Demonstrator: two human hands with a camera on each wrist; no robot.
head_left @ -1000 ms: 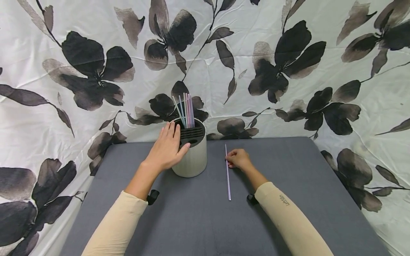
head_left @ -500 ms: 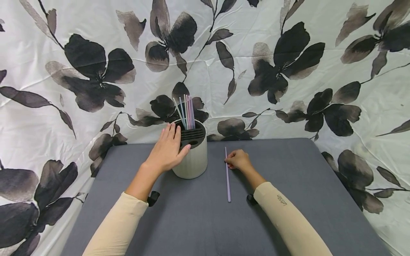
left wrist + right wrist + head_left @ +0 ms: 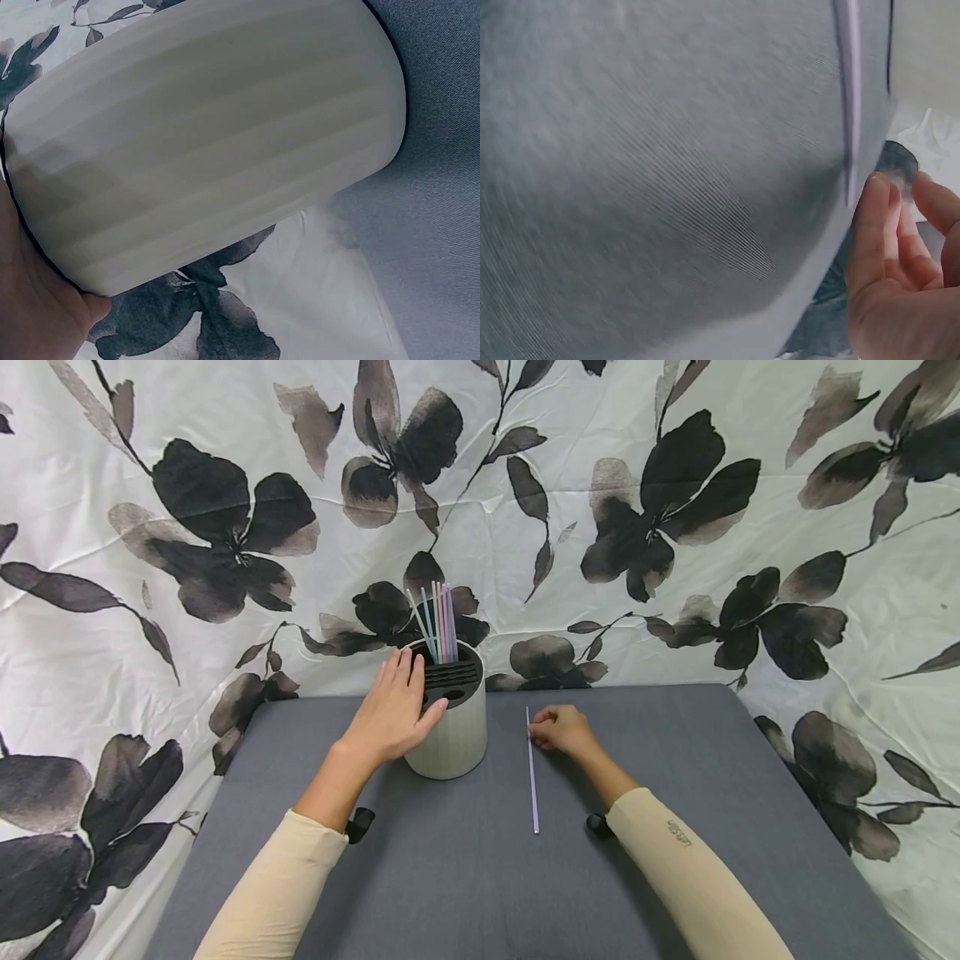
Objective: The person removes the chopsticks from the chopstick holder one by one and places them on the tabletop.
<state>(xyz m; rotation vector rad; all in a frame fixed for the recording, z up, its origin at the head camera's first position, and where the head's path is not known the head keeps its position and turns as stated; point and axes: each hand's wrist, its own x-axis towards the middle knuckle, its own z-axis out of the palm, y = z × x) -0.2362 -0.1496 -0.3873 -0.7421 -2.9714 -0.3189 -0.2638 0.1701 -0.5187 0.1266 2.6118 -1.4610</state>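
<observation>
**Straw on table, holder steadied**

One lilac straw (image 3: pixel 532 772) lies flat on the grey table (image 3: pixel 465 877), right of the holder, its long axis running away from the person. The right hand (image 3: pixel 564 731) pinches its far end with curled fingers. The left hand (image 3: pixel 392 714) rests with straight fingers against the single cream holder (image 3: pixel 456 739), which stands upright with about five straws (image 3: pixel 438 622). The right wrist view is blurred.

Small unreadable logo on right sleeve (image 3: pixel 677 832)
</observation>
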